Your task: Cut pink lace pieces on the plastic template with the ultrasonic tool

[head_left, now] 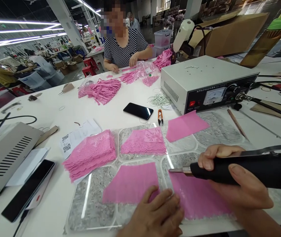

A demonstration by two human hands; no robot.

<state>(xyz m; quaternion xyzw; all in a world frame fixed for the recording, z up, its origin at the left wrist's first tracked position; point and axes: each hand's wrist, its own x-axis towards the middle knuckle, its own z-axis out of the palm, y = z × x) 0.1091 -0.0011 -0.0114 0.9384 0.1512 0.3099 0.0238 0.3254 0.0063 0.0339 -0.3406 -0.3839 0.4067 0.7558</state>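
My right hand (247, 191) is wrapped round the black handle of a handheld ultrasonic welder (219, 168). Its metal tip points left and lies at the top left corner of a pink fabric panel (199, 199). My left hand (156, 212) rests with fingers spread at that panel's left edge, also reaching the lower right corner of a second pink panel (130, 184). Both panels lie on a clear-topped, grey marbled mat (91, 200). Behind them sit a stack of pink lace pieces (93, 149), a smaller lace pile (142, 141) and another plain pink panel (186, 125).
A welder control box (204, 84) stands at the back right, its cable running right. Orange thread snips (160, 117) and a phone (138, 111) lie mid-table. Another phone (28, 191) and a vented box (12, 154) are at left. Across the table, a person (125, 49) handles pink strips (103, 90).
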